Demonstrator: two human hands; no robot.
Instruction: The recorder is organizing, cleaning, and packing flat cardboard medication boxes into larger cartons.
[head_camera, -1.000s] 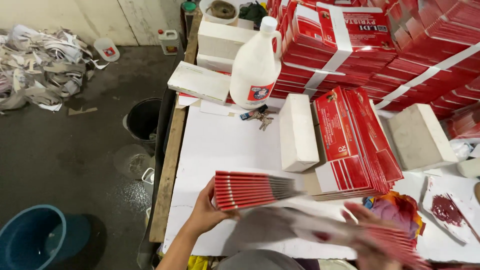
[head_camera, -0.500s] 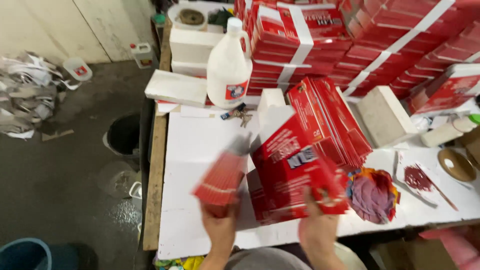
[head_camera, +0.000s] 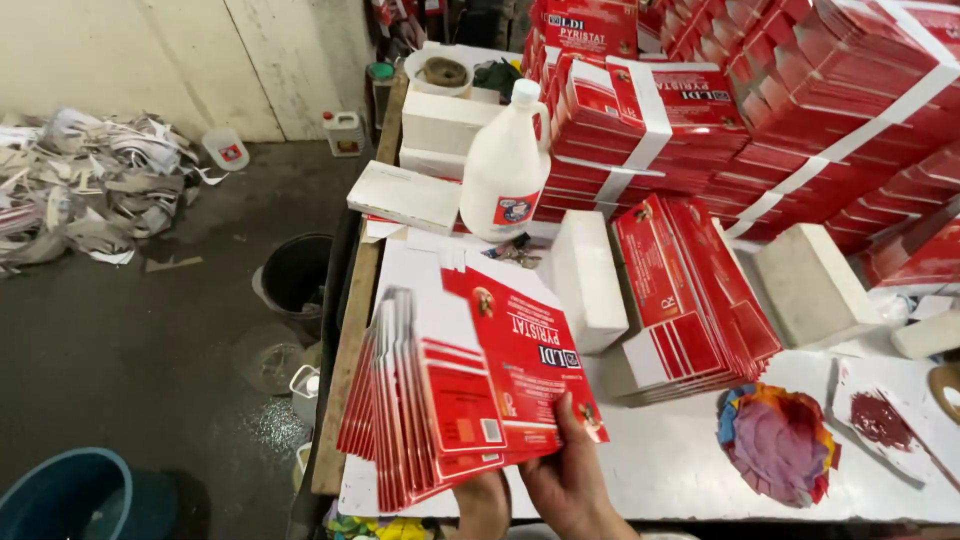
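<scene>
A dark concrete floor (head_camera: 150, 340) lies at the left, with a heap of paper scraps (head_camera: 85, 185), a blue bucket (head_camera: 60, 500) and a black bucket (head_camera: 295, 272). The white tabletop (head_camera: 660, 465) carries a white jug (head_camera: 505, 170), a white block (head_camera: 588, 280), a leaning stack of red cartons (head_camera: 690, 290) and banded red bundles (head_camera: 760, 110) behind. A fanned sheaf of flat red cartons (head_camera: 450, 395) stands over the near edge. The left hand (head_camera: 482, 500) supports it from beneath, its grip hidden. The right hand (head_camera: 570, 480) has its grip closed on it, thumb on the front sheet.
</scene>
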